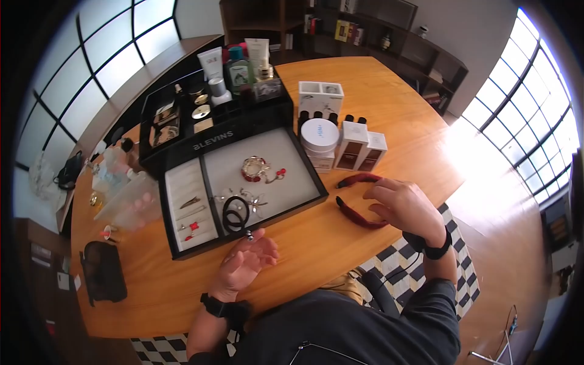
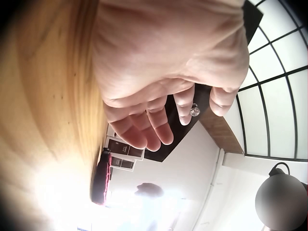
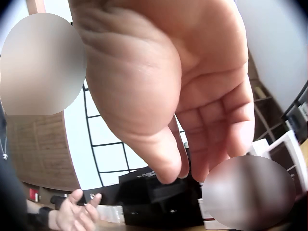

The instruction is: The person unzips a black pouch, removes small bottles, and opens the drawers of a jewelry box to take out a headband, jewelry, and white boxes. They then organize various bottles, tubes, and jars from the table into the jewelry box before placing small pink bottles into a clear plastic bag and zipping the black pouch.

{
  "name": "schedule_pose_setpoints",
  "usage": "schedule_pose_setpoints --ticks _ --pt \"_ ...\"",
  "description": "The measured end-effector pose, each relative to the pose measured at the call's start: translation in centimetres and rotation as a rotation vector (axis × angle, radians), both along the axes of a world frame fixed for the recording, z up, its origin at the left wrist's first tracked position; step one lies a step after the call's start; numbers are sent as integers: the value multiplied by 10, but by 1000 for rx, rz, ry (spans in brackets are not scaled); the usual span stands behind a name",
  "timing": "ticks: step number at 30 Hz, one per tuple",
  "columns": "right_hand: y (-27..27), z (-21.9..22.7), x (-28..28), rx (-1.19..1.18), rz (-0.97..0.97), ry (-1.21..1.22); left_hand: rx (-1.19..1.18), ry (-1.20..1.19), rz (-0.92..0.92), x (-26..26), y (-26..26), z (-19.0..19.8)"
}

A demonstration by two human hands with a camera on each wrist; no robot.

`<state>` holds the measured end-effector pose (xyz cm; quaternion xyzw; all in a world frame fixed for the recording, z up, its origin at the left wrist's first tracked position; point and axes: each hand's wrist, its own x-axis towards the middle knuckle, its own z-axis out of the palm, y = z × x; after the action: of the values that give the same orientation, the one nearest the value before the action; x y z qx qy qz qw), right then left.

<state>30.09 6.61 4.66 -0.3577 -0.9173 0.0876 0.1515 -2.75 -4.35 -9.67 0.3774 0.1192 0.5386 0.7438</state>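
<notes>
Headband: A dark red band lies on the wooden table, its two ends toward a jewelry tray.
Right hand: The right hand hangs over the band's curve, fingers loosely bent, a gap before the thumb; whether they touch it cannot be told.
Left hand: The left hand rests palm up by the tray's front edge, fingers loosely spread, a clear gem at the index finger.
Behind: White-and-brown boxes stand near the band.

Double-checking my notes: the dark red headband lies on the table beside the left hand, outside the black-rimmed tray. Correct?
Wrong hand: the head view shows the dark red headband beside the right hand, on the table, outside the black-rimmed tray.
</notes>
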Motion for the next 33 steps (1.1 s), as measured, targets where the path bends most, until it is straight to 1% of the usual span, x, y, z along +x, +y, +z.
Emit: schedule_pose_setpoints --ticks 2,5,8,11,14,17,20,23,26,27,31,33 --pt "4 14 -23 39 118 108 18 26 -6 -1 0 -1" --pt "16 28 -65 105 281 128 16 39 0 -1 0 -1" --pt "39 27 -106 136 401 69 14 39 2 0 0 3" --pt "63 18 -143 77 399 -9 -36 64 -3 -2 1 7" --pt "81 1 -171 -32 334 -142 -89 49 -9 -2 1 7" --pt "89 -4 -176 26 410 -240 -89 15 -31 -4 2 1" --pt "86 6 -173 -37 375 -273 -54 11 -21 -3 1 2" --pt "84 7 -160 -196 388 -126 -34 30 -8 -1 0 3" --pt "79 16 -141 -347 372 95 -29 58 3 -2 1 1" --pt "80 15 -132 -385 383 205 -28 69 6 -3 1 0" --pt "65 33 -96 -701 216 594 -28 56 11 -3 0 0" --pt "57 40 -75 -779 198 738 -37 68 14 -4 0 -1"
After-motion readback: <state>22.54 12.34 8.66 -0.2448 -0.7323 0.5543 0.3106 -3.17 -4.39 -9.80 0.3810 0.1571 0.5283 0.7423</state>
